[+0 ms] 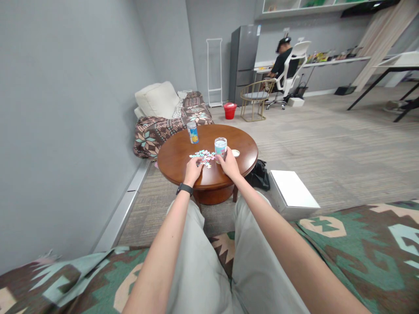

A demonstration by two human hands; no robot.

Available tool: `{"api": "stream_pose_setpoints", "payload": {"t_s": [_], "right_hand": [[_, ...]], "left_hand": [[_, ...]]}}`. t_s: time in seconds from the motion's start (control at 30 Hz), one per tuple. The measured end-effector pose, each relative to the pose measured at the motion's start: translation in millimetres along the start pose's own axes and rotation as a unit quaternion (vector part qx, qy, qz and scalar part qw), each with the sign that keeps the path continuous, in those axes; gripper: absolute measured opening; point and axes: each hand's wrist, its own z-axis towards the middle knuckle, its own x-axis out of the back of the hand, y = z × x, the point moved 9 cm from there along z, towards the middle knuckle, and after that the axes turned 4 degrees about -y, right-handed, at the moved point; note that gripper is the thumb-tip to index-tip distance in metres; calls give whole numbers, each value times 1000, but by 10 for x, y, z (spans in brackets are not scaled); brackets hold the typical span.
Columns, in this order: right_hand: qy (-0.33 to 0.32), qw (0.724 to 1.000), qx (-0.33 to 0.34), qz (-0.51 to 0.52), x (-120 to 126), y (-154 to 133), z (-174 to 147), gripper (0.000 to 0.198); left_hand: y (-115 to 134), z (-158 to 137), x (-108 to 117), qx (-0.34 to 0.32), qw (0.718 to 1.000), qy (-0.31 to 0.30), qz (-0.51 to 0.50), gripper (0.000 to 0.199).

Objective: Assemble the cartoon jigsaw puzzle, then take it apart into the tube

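Observation:
A small pile of jigsaw puzzle pieces [204, 155], pink, white and light blue, lies on the round brown table [176, 168]. My left hand [194, 169] is at the near left edge of the pile, its fingers curled together; whether a piece is in them is too small to make out. Around a clear jar [220, 146] with a light blue label, just right of the pile, my right hand [229, 162] is closed. The jar stands upright with its top uncovered. Behind my right hand lies a pale round lid [235, 153], partly hidden by the fingers.
Farther back on the table stands a blue and yellow can [193, 132] with a silvery lid. A white box [291, 189] and a black bag [259, 175] are on the floor to the right. Beyond are a red bucket [230, 111], a gold-framed chair [255, 97] and a seated person [282, 61].

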Motion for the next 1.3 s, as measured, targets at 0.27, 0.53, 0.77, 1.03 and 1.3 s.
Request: {"api": "stream_pose_setpoints", "payload": {"t_s": [0.27, 0.53, 0.77, 1.03, 1.3], "right_hand": [[1, 1000, 6, 8, -9, 35, 9, 51], [-5, 1000, 8, 8, -23, 55, 17, 48], [-1, 1000, 9, 7, -8, 54, 25, 45], [-15, 998, 58, -22, -35, -69, 2, 53], [-45, 980, 139, -135, -102, -311, -76, 55]], "left_hand": [[-32, 3, 44, -13, 999, 30, -26, 27], [-68, 27, 29, 1, 999, 39, -29, 24], [-49, 30, 24, -10, 997, 35, -70, 18], [-156, -11, 70, 43, 960, 64, -268, 20], [-190, -12, 106, 39, 924, 82, -370, 26]]}}
